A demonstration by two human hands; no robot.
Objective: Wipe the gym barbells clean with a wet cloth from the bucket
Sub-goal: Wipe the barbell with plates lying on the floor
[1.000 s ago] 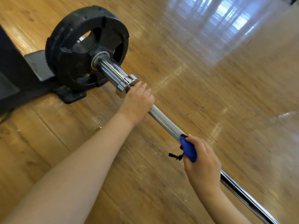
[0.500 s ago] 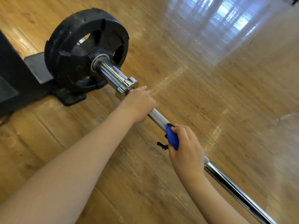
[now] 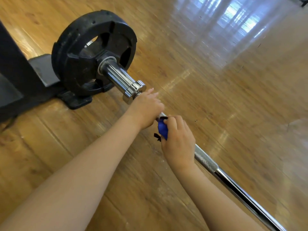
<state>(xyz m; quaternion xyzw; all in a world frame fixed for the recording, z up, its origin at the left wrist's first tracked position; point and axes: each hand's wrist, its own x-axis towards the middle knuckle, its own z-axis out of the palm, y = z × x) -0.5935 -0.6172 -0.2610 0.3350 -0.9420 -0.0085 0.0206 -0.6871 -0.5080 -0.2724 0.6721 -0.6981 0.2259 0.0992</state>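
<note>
While the black plate [image 3: 93,52] anchors its far end on the wooden floor [image 3: 216,97], the barbell [image 3: 206,160] looks heavy, stiff and slick, best held at the knurling. Left hand [image 3: 146,107] wraps the shaft by the collar; right hand [image 3: 178,140], just beside it, clamps the soft blue cloth [image 3: 162,129] round the bar.

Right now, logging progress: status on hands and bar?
Left hand gripping chrome barbell shaft beside collar. Right hand wrapping blue cloth round shaft. Hands nearly touching.
</note>
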